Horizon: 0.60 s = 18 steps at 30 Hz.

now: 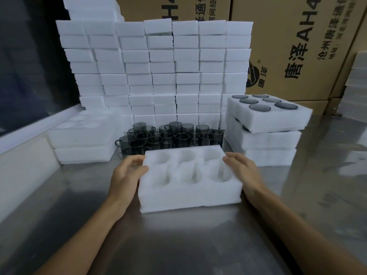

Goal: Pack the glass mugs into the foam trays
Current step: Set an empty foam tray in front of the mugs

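Head view: one wide look down at a grey steel desk (178, 245) with both bare forearms reaching in.
Tray in front: a white rectangular foam tray (189, 192) with six round wells, all vacant, lies flat on the desk between the two hands.
Left hand (127, 172): set against the tray's left end, fingers loosely bent, thumb touching the foam edge; a relaxed, released grip, nothing clasped.
Right hand (241, 169): laid along the tray's right end with nearly straight fingers; grip released too.
Mugs: a cluster of smoky-grey transparent glass mugs (170, 136) with handles stands upright on the desk just behind the tray.
Filled trays: to the right, a stack of white foam trays (266, 133); the top one carries six dark round mug bases in its wells.
Left stack: low pile of white foam trays with vacant wells (83, 139).
Back wall: tall columns of stacked white foam blocks (156, 72) behind the mugs.
Far back: brown cardboard cartons (294, 46) printed with black characters.
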{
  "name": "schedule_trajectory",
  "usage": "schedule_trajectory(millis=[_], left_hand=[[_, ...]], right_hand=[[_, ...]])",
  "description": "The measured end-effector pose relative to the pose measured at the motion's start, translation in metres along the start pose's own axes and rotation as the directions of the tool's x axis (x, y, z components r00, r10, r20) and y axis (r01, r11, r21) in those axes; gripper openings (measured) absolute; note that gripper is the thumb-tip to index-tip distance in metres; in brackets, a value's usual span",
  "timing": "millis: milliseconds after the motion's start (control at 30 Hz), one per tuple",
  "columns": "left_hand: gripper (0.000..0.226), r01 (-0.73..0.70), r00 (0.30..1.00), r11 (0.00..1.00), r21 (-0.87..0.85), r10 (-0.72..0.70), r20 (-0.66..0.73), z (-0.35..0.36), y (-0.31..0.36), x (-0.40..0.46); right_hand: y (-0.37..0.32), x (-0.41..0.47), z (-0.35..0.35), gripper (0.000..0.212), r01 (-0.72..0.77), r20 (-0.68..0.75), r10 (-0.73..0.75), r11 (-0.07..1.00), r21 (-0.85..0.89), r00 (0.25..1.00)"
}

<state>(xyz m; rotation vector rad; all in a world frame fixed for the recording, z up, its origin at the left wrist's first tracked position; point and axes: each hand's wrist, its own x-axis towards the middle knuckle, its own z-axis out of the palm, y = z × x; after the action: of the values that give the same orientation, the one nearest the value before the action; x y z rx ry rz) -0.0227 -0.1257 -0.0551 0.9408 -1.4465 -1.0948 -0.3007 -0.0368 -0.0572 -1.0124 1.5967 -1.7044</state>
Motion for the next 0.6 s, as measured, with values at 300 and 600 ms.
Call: schedule_trajectory(millis=[300, 600], left_hand=[[0.013, 0.019, 0.993, 1.000, 0.018, -0.017, -0.116, 0.001, -0.006, 0.016], [0.049, 0.052, 0.955, 0.871, 0.489, 0.099, -0.279, 0.003, -0.016, 0.056]], right_hand=[[0.001, 0.000, -0.001, 0.015, 0.066, 0.053, -0.063, 0.997, -0.045, 0.997], [0.007, 0.004, 0.000, 0.008, 0.024, -0.105, -0.019, 0.998, 0.052, 0.994]])
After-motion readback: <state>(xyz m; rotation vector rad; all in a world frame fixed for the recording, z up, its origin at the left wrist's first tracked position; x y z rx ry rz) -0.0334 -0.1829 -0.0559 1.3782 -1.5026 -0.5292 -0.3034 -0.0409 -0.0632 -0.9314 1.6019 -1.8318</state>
